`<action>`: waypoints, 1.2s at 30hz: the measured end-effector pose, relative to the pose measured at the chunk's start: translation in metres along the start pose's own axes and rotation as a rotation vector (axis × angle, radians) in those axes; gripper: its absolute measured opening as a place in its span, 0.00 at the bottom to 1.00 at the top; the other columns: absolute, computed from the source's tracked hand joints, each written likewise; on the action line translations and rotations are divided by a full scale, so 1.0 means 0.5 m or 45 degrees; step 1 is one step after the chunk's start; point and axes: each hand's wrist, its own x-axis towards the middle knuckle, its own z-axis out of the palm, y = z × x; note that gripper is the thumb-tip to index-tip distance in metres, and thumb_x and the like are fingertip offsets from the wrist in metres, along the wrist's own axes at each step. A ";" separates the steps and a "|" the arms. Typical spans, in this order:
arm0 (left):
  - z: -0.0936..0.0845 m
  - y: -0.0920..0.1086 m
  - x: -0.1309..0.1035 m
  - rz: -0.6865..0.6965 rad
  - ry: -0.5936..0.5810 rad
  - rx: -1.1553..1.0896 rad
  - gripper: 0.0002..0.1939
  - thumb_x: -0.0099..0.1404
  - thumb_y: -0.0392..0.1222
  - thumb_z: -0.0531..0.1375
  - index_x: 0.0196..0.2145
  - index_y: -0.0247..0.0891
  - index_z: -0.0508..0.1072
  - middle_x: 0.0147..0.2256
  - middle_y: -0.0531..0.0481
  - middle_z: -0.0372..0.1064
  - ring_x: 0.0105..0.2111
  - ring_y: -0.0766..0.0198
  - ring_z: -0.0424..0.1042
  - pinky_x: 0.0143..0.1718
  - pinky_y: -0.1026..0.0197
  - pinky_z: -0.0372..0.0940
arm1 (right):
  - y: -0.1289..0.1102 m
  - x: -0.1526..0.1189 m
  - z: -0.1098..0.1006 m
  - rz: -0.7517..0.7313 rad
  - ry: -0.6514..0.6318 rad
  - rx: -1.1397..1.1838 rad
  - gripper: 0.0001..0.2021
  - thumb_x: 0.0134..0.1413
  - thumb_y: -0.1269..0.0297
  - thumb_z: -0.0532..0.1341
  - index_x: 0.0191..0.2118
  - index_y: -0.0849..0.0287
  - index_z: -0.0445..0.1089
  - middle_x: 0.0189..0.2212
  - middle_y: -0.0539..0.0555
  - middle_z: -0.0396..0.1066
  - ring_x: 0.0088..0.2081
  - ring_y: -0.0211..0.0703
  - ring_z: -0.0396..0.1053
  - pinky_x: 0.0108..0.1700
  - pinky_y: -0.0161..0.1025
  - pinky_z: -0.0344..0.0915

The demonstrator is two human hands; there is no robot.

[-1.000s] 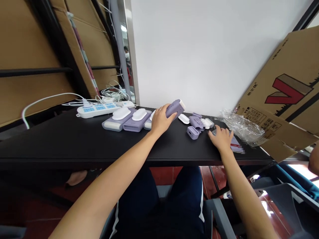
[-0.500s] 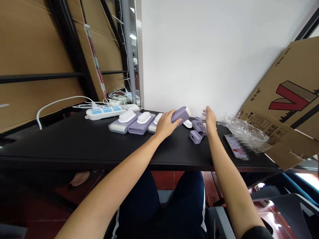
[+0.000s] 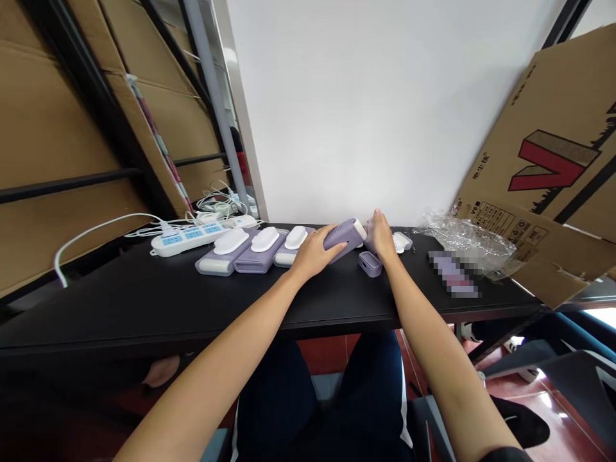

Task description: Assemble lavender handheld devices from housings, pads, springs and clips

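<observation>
The near edge of the black table runs across in front of the person's knees. On the right lies a blurred-out smartphone, and left of it a small purple open-topped case piece sits just beside the right wrist; a careless sweep of that arm could knock it askew. Slightly farther, the left hand has its fingers wrapped around a purple perforated case, tilted up to the right, its white end near the right hand. The right fingers point away and meet some purple surface; whether they grip it, I cannot tell. With one hand bearing the case, a loose hold could let it slide onto the parts below. To the left, three purple blocks carry white oval pads, which look merely rested on top, so a bump from the left forearm might shift them. Farther left lies a white power strip
</observation>
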 end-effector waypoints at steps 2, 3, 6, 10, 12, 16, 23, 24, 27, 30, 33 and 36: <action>0.000 -0.002 0.000 0.001 -0.015 -0.014 0.27 0.67 0.56 0.63 0.61 0.45 0.71 0.57 0.45 0.74 0.55 0.49 0.71 0.58 0.47 0.65 | -0.008 -0.007 0.004 -0.004 0.030 -0.043 0.31 0.62 0.28 0.44 0.35 0.52 0.65 0.33 0.50 0.69 0.39 0.46 0.67 0.48 0.43 0.62; 0.000 -0.002 0.000 0.006 -0.020 -0.022 0.27 0.67 0.55 0.63 0.61 0.45 0.71 0.57 0.45 0.73 0.55 0.50 0.71 0.59 0.47 0.65 | -0.011 -0.011 0.007 -0.010 0.025 -0.058 0.30 0.61 0.28 0.46 0.34 0.51 0.65 0.32 0.49 0.69 0.38 0.45 0.67 0.47 0.42 0.62; 0.000 -0.002 0.000 0.027 -0.031 -0.038 0.27 0.67 0.55 0.63 0.61 0.44 0.71 0.58 0.46 0.73 0.55 0.51 0.72 0.59 0.48 0.65 | -0.017 -0.018 0.015 -0.036 -0.010 -0.041 0.28 0.60 0.29 0.50 0.34 0.51 0.66 0.30 0.47 0.68 0.36 0.43 0.66 0.44 0.40 0.61; -0.001 -0.003 0.000 0.030 -0.035 -0.048 0.27 0.67 0.55 0.63 0.60 0.44 0.71 0.57 0.45 0.73 0.55 0.50 0.72 0.59 0.47 0.65 | -0.014 -0.017 0.018 -0.033 -0.018 0.034 0.28 0.58 0.30 0.54 0.35 0.52 0.69 0.30 0.46 0.69 0.36 0.42 0.66 0.43 0.38 0.61; -0.001 -0.004 0.001 0.020 -0.040 -0.063 0.28 0.67 0.56 0.63 0.61 0.44 0.71 0.58 0.44 0.73 0.55 0.50 0.72 0.59 0.47 0.65 | -0.013 -0.015 0.019 -0.032 -0.009 0.076 0.27 0.57 0.30 0.55 0.36 0.52 0.69 0.30 0.47 0.69 0.36 0.42 0.66 0.44 0.38 0.62; -0.001 -0.005 0.001 -0.003 -0.035 -0.081 0.29 0.67 0.57 0.63 0.61 0.44 0.71 0.57 0.44 0.73 0.56 0.49 0.72 0.59 0.46 0.66 | -0.015 -0.012 0.021 -0.030 0.007 0.122 0.27 0.56 0.30 0.56 0.36 0.53 0.69 0.30 0.48 0.70 0.36 0.43 0.66 0.43 0.38 0.63; -0.001 -0.003 0.001 -0.009 -0.029 -0.062 0.28 0.66 0.56 0.63 0.60 0.44 0.71 0.57 0.45 0.74 0.55 0.50 0.72 0.58 0.47 0.66 | -0.016 -0.012 0.021 -0.011 0.067 0.117 0.28 0.56 0.30 0.56 0.34 0.53 0.68 0.29 0.47 0.68 0.36 0.42 0.65 0.43 0.38 0.63; -0.002 -0.002 0.001 -0.010 -0.031 -0.063 0.27 0.66 0.56 0.63 0.60 0.44 0.72 0.57 0.45 0.74 0.55 0.50 0.73 0.58 0.47 0.66 | -0.014 -0.012 0.021 -0.016 0.062 0.101 0.28 0.56 0.30 0.56 0.35 0.53 0.69 0.29 0.47 0.69 0.36 0.42 0.65 0.44 0.38 0.63; -0.004 -0.001 0.001 -0.009 -0.037 -0.069 0.27 0.66 0.56 0.64 0.59 0.44 0.72 0.56 0.46 0.75 0.54 0.51 0.73 0.57 0.48 0.66 | -0.010 -0.012 0.022 -0.029 0.044 0.053 0.27 0.57 0.31 0.56 0.36 0.53 0.70 0.30 0.48 0.69 0.36 0.43 0.66 0.45 0.38 0.63; -0.005 0.000 0.002 0.003 -0.046 -0.079 0.26 0.66 0.55 0.64 0.59 0.45 0.72 0.56 0.46 0.75 0.53 0.52 0.74 0.57 0.49 0.67 | -0.008 -0.013 0.022 -0.029 0.042 0.030 0.28 0.57 0.30 0.55 0.36 0.53 0.70 0.30 0.47 0.69 0.36 0.43 0.66 0.45 0.38 0.62; -0.006 0.000 0.002 0.000 -0.057 -0.085 0.25 0.66 0.54 0.64 0.58 0.45 0.73 0.55 0.47 0.75 0.53 0.51 0.74 0.57 0.49 0.67 | -0.008 -0.013 0.021 -0.027 0.055 0.002 0.28 0.58 0.30 0.55 0.35 0.53 0.69 0.30 0.47 0.69 0.35 0.42 0.65 0.44 0.38 0.62; -0.006 0.000 0.003 -0.004 -0.075 -0.078 0.26 0.66 0.54 0.64 0.59 0.45 0.73 0.55 0.47 0.75 0.53 0.51 0.74 0.57 0.49 0.66 | -0.008 -0.016 0.020 -0.045 0.051 -0.054 0.27 0.59 0.31 0.54 0.36 0.53 0.70 0.32 0.48 0.71 0.36 0.43 0.67 0.43 0.38 0.61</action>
